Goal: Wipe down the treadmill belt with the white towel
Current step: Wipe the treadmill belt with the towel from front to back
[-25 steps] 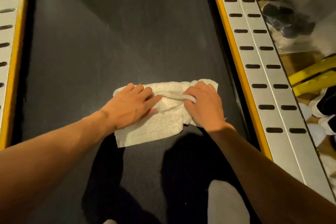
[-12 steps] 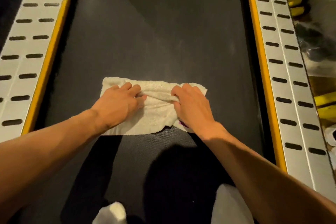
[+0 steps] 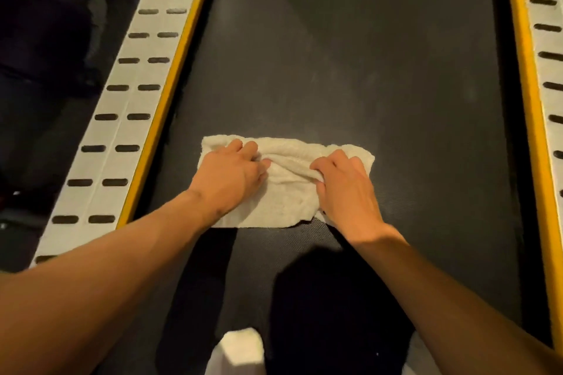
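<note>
Looking down from the head view, the white towel (image 3: 286,192) lies spread on the dark treadmill belt (image 3: 350,55), roughly midway along its visible length and somewhat left of the belt's centre, its long side running left to right. The left hand (image 3: 227,183) sits on the towel's left part, knuckles raised and fingers bent down into the cloth, so its grip is closed on the towel. The right hand (image 3: 344,189) covers the towel's right part; its curled fingers bunch a ridge of cloth beneath the fingertips, so this grip too is clamped on the towel. A raised fold of fabric runs between the two hands. Both bare forearms reach in from the near edge, the left from the near left corner and the right from the near right. A yellow strip (image 3: 170,100) borders the belt on the left, with a pale slotted side rail (image 3: 122,131) just beyond it; a matching yellow edge (image 3: 527,100) and slotted right rail (image 3: 548,70) line the right side. Dark shadows fall on the belt near the towel's near edge. A pale shape (image 3: 240,347) shows at the near bottom centre; what it is cannot be told.
</note>
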`<state>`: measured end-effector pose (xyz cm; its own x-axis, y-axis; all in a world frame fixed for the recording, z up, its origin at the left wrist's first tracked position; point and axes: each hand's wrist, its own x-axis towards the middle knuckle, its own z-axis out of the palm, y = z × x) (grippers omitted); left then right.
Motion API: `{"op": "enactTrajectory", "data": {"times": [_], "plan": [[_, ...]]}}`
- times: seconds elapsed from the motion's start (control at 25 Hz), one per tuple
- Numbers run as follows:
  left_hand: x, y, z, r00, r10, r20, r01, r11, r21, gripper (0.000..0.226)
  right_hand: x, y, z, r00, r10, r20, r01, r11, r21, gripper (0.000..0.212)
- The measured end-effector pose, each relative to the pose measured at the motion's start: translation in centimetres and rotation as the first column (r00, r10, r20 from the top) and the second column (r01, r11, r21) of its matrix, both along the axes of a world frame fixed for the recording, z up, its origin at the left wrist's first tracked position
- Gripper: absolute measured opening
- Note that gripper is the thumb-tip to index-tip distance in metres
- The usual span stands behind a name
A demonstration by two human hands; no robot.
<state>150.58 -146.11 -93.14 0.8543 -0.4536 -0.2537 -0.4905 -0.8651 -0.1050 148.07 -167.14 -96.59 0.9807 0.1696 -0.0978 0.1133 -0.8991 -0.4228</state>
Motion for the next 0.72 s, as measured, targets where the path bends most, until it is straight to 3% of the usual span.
{"op": "enactTrajectory", "data": {"times": [0.08, 0.24, 0.4, 0.52, 0.6, 0.72], "plan": [[0.6, 0.4, 0.0, 0.998, 0.060, 0.023, -0.060, 0.998, -0.003, 0.037, 1.2, 1.5, 0.1, 0.997, 0.069, 0.042, -0.069, 0.998, -0.004, 0.025], [-0.5, 2.9, -1.8, 0.992, -0.071, 0.105, 0.082, 0.991, -0.104, 0.041, -1.2, 2.4, 0.1, 0.965, 0.263, -0.010, -0.262, 0.963, 0.064, 0.028], [-1.1, 4.3, -1.7, 0.993, -0.107, 0.057, 0.114, 0.981, -0.156, 0.036, -1.2, 1.1, 0.1, 0.995, 0.090, -0.041, -0.086, 0.992, 0.090, 0.031], [-0.5, 5.1, -0.9, 0.997, 0.073, 0.040, -0.065, 0.984, -0.166, 0.038, 2.2, 3.4, 0.2, 0.990, 0.140, 0.012, -0.140, 0.990, 0.000, 0.031], [-0.7, 6.4, -0.5, 0.986, 0.160, 0.038, -0.154, 0.980, -0.126, 0.044, 2.7, 5.2, 0.5, 0.984, 0.176, -0.010, -0.175, 0.982, 0.068, 0.038], [-2.4, 8.0, -0.4, 0.998, -0.047, 0.034, 0.047, 0.999, 0.002, 0.062, 0.5, 4.8, 0.3, 0.988, 0.133, -0.074, -0.122, 0.982, 0.145, 0.043]]}}
